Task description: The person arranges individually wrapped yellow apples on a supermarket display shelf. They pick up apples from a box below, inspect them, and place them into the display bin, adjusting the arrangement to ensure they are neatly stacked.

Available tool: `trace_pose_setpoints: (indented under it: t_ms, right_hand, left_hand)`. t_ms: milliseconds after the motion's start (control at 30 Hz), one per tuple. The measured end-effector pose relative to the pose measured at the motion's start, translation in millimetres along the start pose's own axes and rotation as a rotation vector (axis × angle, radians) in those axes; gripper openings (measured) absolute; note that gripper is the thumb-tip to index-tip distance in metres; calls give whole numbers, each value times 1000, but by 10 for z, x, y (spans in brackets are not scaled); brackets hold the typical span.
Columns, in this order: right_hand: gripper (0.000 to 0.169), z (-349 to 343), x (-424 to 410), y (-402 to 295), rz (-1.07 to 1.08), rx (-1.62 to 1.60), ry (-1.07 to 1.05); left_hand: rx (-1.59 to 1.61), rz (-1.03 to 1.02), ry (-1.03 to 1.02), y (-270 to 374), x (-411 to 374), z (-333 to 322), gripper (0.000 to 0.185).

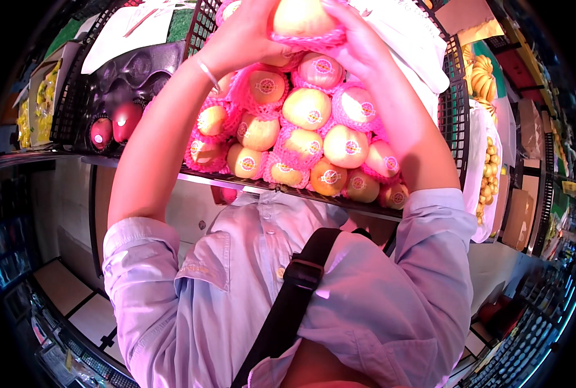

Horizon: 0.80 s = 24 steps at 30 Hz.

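Both my hands reach to the top edge of the view and hold one large pale round fruit [303, 18] in a pink foam net. My left hand [247, 36] is at its left side, with a thin bracelet on the wrist. My right hand [358, 41] is at its right side; some fingers of both hands are cut off. Under them, a heap of round yellow-orange fruits [307, 107] with round stickers fills a black plastic crate [288, 190]. Several of these fruits sit in pink foam nets [264, 107].
Left of the heap lies a black moulded tray [137, 68] with dark red fruits [126, 120]. White cloth or paper [414, 43] covers the right part of the crate. Farther right are bananas [483, 77] and small yellow-brown fruits [488, 179]. The crate's front rim runs close to my shirt.
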State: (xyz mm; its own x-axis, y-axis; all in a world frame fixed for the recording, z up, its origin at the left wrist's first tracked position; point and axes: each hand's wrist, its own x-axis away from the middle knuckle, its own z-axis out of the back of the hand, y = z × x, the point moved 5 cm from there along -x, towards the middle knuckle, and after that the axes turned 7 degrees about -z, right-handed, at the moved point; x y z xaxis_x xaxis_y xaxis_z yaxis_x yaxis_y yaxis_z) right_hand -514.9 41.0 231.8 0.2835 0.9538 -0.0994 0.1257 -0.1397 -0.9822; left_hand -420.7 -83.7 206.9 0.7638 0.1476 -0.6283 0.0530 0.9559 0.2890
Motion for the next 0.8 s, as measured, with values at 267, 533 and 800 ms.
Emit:
trace_pose_setpoints:
  t_ms: [267,533,800]
  right_hand:
    - [79,1065,-792,607,62,926,24]
    - [85,1250,-815,1044,-87,1064,-25]
    - [84,895,-596,1023,-395,1366,341]
  left_hand:
    - [11,31,-148,-455,-132,-172,80]
    - [-203,34,-216,-886,-123,-556,74]
    - [-229,313,-501,-902,-345,-644,84]
